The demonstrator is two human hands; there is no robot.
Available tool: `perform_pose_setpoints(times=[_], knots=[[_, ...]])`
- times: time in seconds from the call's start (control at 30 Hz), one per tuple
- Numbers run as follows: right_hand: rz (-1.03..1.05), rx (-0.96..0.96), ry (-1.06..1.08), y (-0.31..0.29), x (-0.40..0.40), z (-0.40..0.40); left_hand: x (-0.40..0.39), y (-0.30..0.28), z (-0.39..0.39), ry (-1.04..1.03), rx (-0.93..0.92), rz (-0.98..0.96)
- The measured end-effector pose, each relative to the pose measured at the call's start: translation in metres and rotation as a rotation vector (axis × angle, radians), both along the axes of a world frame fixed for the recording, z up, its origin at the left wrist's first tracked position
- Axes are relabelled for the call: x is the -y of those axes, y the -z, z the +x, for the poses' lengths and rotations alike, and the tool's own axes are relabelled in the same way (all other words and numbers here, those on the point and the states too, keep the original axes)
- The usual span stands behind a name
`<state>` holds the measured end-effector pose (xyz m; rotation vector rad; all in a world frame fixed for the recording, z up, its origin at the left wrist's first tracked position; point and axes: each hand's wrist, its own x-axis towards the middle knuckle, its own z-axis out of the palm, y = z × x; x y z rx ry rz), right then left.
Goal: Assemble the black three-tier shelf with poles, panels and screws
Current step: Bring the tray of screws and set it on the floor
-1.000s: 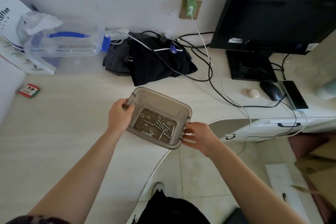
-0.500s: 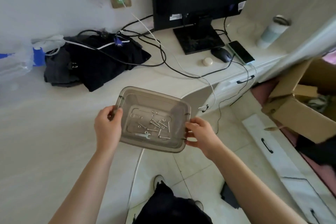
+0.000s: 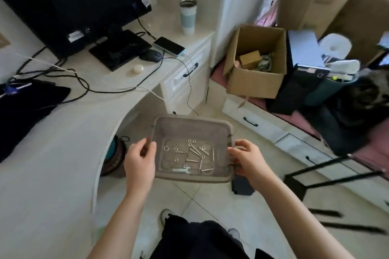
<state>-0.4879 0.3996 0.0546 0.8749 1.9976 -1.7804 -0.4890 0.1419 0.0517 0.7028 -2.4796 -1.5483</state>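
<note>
A translucent grey plastic tray (image 3: 189, 126) hangs in the air over the tiled floor, level, in front of me. My left hand (image 3: 140, 164) grips its left rim and my right hand (image 3: 247, 159) grips its right rim. Inside lie several silver screws (image 3: 196, 151), washers and a small flat wrench (image 3: 182, 169). A black metal frame (image 3: 328, 173) of the shelf stands on the floor at the right, with black poles (image 3: 345, 226) lying below it.
The curved desk (image 3: 52, 153) at the left carries a monitor (image 3: 73, 2), cables, a mouse, a phone and a tumbler (image 3: 187, 17). An open cardboard box (image 3: 255, 63) and piled items sit on a bench with drawers at the right.
The view has swung right, away from the desk. Both hands have carried the tray off the desk edge and out over the floor. The shelf frame has come into sight.
</note>
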Motion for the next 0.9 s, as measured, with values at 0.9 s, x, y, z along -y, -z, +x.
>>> perform_pose_setpoints(times=[0.9], knots=[[0.026,-0.06,1.006,0.014,-0.364,0.221,-0.454,0.026,0.025,0.981,0.183,-0.011]])
